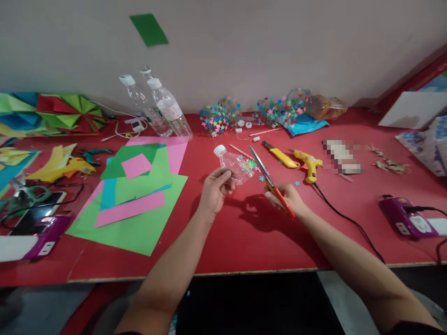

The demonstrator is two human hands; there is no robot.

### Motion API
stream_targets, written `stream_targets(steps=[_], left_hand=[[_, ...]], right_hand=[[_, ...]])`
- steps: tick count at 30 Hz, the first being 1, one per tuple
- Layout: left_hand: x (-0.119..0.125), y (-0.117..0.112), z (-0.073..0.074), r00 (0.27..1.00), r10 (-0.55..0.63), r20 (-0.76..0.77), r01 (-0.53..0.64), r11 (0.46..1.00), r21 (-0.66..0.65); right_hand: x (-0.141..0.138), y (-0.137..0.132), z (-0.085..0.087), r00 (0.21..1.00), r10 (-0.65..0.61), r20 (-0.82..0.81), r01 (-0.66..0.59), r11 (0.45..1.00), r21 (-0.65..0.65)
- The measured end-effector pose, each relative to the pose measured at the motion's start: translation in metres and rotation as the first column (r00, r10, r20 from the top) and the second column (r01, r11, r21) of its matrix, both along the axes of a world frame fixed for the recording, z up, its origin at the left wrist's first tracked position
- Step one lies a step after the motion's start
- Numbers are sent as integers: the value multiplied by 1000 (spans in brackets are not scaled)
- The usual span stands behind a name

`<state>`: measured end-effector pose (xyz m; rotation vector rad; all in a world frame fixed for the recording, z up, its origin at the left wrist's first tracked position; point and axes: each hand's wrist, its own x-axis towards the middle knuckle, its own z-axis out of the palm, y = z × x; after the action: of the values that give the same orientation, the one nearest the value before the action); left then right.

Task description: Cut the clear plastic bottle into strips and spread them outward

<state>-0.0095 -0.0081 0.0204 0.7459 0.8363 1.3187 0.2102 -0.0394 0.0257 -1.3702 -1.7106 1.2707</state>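
Observation:
Over the red table, my left hand [217, 187] pinches the cut top of a clear plastic bottle [239, 166], its white cap pointing away to the upper left. My right hand [287, 197] is closed round scissors [262, 168] with orange-red handles, their blades pointing up and left beside the bottle's cut edge without visibly touching it. Small star sequins [252, 164] lie about the bottle piece. A yellow utility knife [282, 156] and a yellow glue gun [308, 164] with a black cord rest beyond my right hand.
Coloured paper sheets [139, 204] lie at the left, with several empty bottles [171, 109] standing behind them. Star-covered clusters [220, 116] stand along the wall. Purple power strips [408, 216] sit at both sides. The table's front edge [251, 272] runs beneath my forearms.

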Motion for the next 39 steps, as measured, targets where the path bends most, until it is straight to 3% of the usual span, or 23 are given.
stream_targets(steps=[5, 9, 17, 21, 26, 39], left_hand=[[0, -4, 5, 999, 35, 11, -35, 999, -12], [-2, -5, 7, 997, 69, 31, -69, 997, 15], [-5, -5, 12, 994, 100, 38, -102, 993, 53], [-6, -4, 12, 995, 37, 90, -39, 999, 11], [-7, -2, 11, 986, 14, 165, -6, 999, -45], [-9, 0, 9, 984, 152, 96, -151, 988, -16]], right_hand=[[1, -5, 0, 981, 117, 157, -128, 990, 64], [-1, -8, 6, 944, 198, 265, -213, 976, 32], [2, -8, 8, 934, 313, 172, -300, 949, -96], [0, -9, 7, 938, 299, 174, -282, 953, -113], [-2, -11, 13, 959, 266, 95, -237, 942, -239], [0, -14, 15, 938, 313, 150, -289, 943, -162]])
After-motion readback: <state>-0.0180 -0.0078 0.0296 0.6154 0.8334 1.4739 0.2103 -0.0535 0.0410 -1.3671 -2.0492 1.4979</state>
